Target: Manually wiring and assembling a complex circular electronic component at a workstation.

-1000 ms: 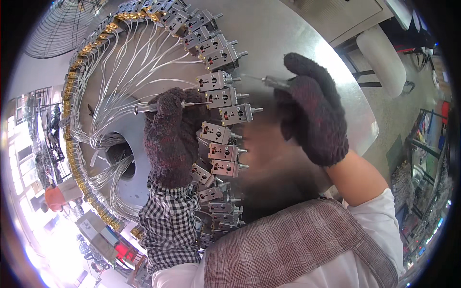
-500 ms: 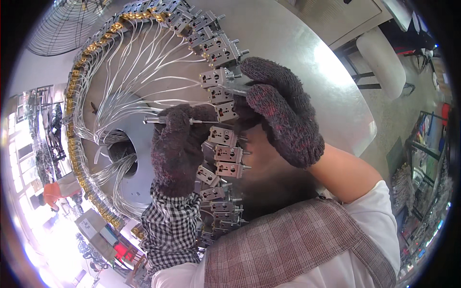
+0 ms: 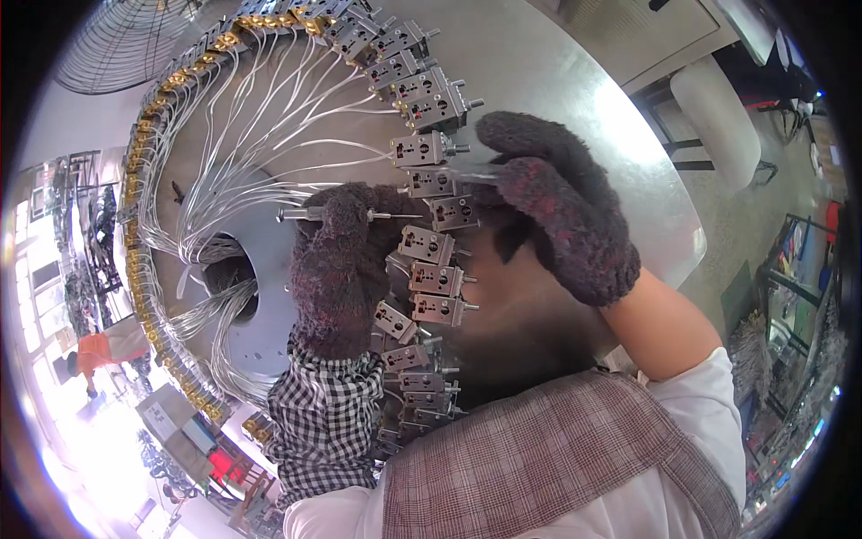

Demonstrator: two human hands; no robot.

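Metal boxes (image 3: 437,279) curve in a row across the steel counter (image 3: 575,99), a pale chair (image 3: 716,121) beyond its right edge and a wire-guard fan (image 3: 121,45) at its upper left. Before us, the gloved right hand (image 3: 561,211) sits slightly farther from the row than half a second ago, its fingers closed on a slender tool (image 3: 476,171) overlapping a box; contact is unclear. The gloved left hand (image 3: 332,260) pinches a thin screwdriver (image 3: 303,215) pointing rightward, blocking sight of some pale wires (image 3: 260,187).
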